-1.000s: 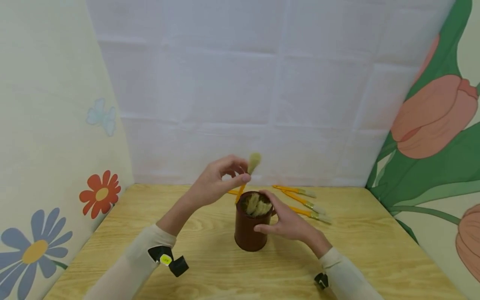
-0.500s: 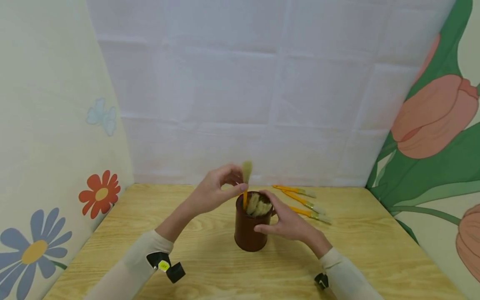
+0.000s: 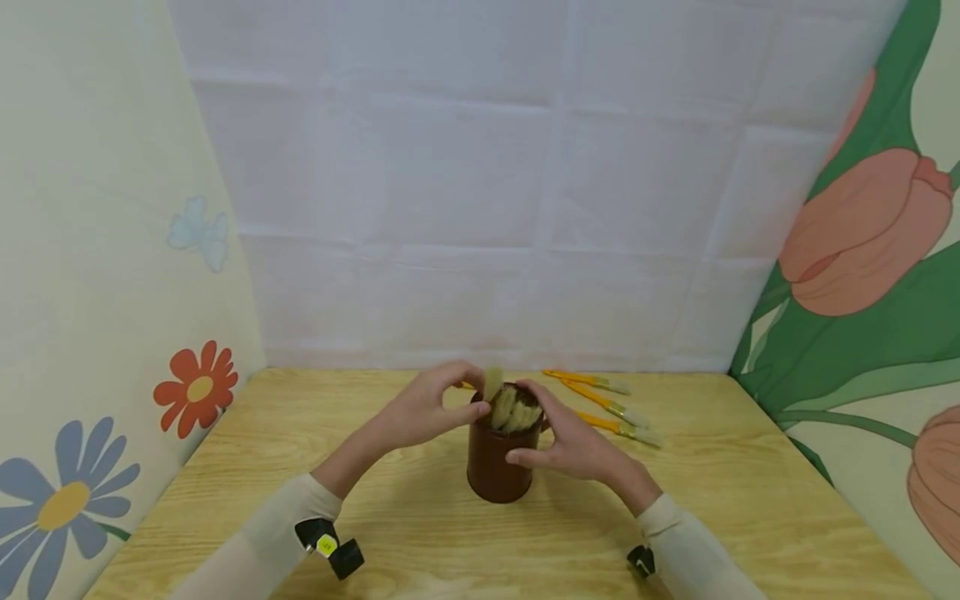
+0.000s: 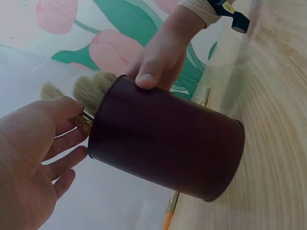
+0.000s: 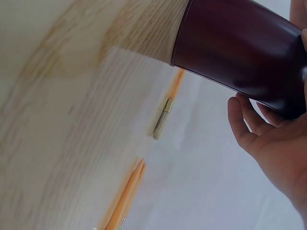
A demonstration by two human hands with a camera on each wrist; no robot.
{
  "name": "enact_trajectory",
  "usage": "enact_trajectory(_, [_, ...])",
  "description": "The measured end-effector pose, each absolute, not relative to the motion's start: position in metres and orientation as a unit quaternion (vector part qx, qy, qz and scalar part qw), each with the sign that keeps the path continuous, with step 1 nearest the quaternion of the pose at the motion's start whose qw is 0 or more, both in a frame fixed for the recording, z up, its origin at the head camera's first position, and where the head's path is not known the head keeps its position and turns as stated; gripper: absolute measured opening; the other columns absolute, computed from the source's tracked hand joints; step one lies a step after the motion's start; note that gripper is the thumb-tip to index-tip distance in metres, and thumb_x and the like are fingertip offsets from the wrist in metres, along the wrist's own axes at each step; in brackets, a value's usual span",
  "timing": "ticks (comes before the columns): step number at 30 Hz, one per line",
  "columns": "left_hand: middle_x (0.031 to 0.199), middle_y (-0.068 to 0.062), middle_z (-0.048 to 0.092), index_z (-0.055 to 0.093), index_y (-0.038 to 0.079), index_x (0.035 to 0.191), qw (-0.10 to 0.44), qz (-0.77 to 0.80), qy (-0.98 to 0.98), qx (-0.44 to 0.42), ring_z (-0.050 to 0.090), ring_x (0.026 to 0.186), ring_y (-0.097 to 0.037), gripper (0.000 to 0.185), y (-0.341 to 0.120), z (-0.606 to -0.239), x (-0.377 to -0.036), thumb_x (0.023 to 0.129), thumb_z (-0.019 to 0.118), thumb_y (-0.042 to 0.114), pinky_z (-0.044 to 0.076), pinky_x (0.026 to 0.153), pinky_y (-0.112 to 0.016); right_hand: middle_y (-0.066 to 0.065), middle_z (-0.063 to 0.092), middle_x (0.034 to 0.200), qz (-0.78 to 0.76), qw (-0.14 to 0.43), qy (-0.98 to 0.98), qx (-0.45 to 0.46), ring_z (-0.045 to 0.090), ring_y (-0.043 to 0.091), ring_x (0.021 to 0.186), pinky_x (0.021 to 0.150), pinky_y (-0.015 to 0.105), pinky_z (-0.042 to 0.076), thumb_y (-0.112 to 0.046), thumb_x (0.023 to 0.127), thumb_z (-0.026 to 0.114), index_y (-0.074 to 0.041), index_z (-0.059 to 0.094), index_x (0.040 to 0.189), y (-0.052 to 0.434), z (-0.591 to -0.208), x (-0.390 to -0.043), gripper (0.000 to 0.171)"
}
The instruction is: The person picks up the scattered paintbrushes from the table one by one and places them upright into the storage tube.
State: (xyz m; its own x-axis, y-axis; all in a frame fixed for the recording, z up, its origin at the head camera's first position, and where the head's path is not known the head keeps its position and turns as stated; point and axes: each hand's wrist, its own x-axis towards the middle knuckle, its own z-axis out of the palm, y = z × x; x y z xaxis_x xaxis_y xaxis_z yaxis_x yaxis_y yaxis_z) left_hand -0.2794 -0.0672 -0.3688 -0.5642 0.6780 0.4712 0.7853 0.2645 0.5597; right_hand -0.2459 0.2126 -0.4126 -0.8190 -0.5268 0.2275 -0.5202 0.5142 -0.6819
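Observation:
A dark red-brown mug (image 3: 500, 458) stands upright on the table with several bristle heads (image 3: 517, 412) poking out of its mouth. My left hand (image 3: 423, 408) is at the mug's left rim. Its thumb and fingers pinch a paintbrush (image 4: 82, 122) near the metal band, bristles up; the brush's handle is hidden inside the mug. From the right, my right hand (image 3: 573, 442) grips the mug near the top, thumb in front. Behind the mug its fingers wrap round, as the right wrist view shows with the right hand (image 5: 273, 148) against the wall of the mug.
Several orange-handled paintbrushes (image 3: 618, 429) lie on the wooden table right of and behind the mug. Another orange handle (image 3: 467, 385) shows behind the left hand. A white cloth wall (image 3: 450, 208) rises at the back, and flower-printed panels (image 3: 862, 333) flank the table.
My left hand has brought the paintbrush upright over the mug and lowered it inside, until only its bristles show above the rim. The right hand and mug have stayed put.

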Motion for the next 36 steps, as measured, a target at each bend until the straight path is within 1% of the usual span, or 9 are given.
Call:
enact_trajectory(5, [0.118,0.014,0.061,0.063,0.025,0.121,0.071,-0.379,-0.806,-0.449,0.056,0.118,-0.009,0.025,-0.068,-0.376,-0.281,0.099,0.07,0.035,0.047,0.099,-0.041,-0.006,0.027,0.161,-0.401,0.014,0.866,-0.299,0.036,0.02,0.142,0.105,0.055,0.04,-0.049,0.091,0.076,-0.036,0.016,0.161,0.212,-0.412,-0.247,0.093])
enact_trajectory(13, [0.12,0.007,0.06,0.066,0.018,0.118,0.092,-0.355,-0.794,-0.485,0.057,0.112,-0.011,0.021,-0.066,-0.381,-0.283,0.1,0.069,0.03,0.05,0.091,-0.037,-0.006,0.032,0.158,-0.405,0.008,0.861,-0.308,0.042,0.017,0.138,0.102,0.052,0.044,-0.046,0.092,0.077,-0.034,0.019,0.161,0.212,-0.412,-0.247,0.091])
enact_trajectory(16, [0.122,0.006,0.058,0.067,0.017,0.117,0.092,-0.35,-0.795,-0.486,0.057,0.111,-0.012,0.02,-0.065,-0.382,-0.283,0.101,0.069,0.029,0.051,0.089,-0.036,-0.005,0.032,0.158,-0.4,0.006,0.862,-0.311,0.041,0.018,0.139,0.102,0.052,0.043,-0.045,0.092,0.077,-0.034,0.017,0.161,0.213,-0.413,-0.248,0.092])
enact_trajectory(20, [0.124,0.006,0.056,0.069,0.017,0.115,0.091,-0.34,-0.802,-0.482,0.056,0.112,-0.012,0.02,-0.065,-0.383,-0.283,0.102,0.067,0.032,0.05,0.089,-0.035,-0.006,0.032,0.158,-0.403,0.009,0.862,-0.309,0.041,0.018,0.139,0.103,0.052,0.043,-0.044,0.092,0.077,-0.035,0.017,0.161,0.213,-0.413,-0.248,0.091])
enact_trajectory(25, [0.125,0.005,0.055,0.069,0.017,0.114,0.092,-0.329,-0.808,-0.479,0.055,0.112,-0.013,0.021,-0.064,-0.383,-0.283,0.102,0.066,0.034,0.05,0.089,-0.036,-0.01,0.032,0.157,-0.413,0.018,0.86,-0.298,0.041,0.014,0.138,0.104,0.051,0.042,-0.045,0.091,0.077,-0.039,0.018,0.159,0.212,-0.412,-0.248,0.09])
enact_trajectory(28, [0.127,0.008,0.055,0.066,0.02,0.12,0.082,-0.336,-0.812,-0.47,0.054,0.116,-0.011,0.025,-0.064,-0.383,-0.283,0.102,0.065,0.037,0.049,0.093,-0.036,-0.011,0.031,0.157,-0.414,0.017,0.861,-0.295,0.04,0.013,0.138,0.104,0.051,0.042,-0.045,0.091,0.078,-0.04,0.018,0.159,0.212,-0.412,-0.247,0.091])
enact_trajectory(31, [0.129,0.01,0.054,0.061,0.022,0.128,0.067,-0.355,-0.81,-0.462,0.053,0.12,-0.01,0.033,-0.065,-0.383,-0.283,0.101,0.065,0.04,0.048,0.097,-0.038,-0.01,0.03,0.158,-0.412,0.016,0.863,-0.293,0.04,0.014,0.139,0.104,0.052,0.041,-0.046,0.091,0.078,-0.04,0.017,0.159,0.213,-0.411,-0.247,0.091])
enact_trajectory(33, [0.13,0.011,0.054,0.059,0.023,0.133,0.058,-0.369,-0.808,-0.456,0.052,0.123,-0.011,0.038,-0.065,-0.383,-0.284,0.101,0.065,0.043,0.047,0.099,-0.04,-0.009,0.029,0.159,-0.411,0.016,0.863,-0.292,0.039,0.015,0.139,0.104,0.052,0.041,-0.047,0.091,0.077,-0.038,0.017,0.16,0.213,-0.411,-0.247,0.092])
enact_trajectory(36, [0.132,0.011,0.055,0.058,0.025,0.135,0.05,-0.385,-0.803,-0.453,0.052,0.124,-0.012,0.04,-0.066,-0.383,-0.285,0.101,0.065,0.043,0.046,0.1,-0.043,-0.006,0.029,0.159,-0.413,0.021,0.861,-0.296,0.04,0.018,0.139,0.104,0.054,0.042,-0.048,0.091,0.076,-0.032,0.017,0.162,0.213,-0.412,-0.247,0.094])
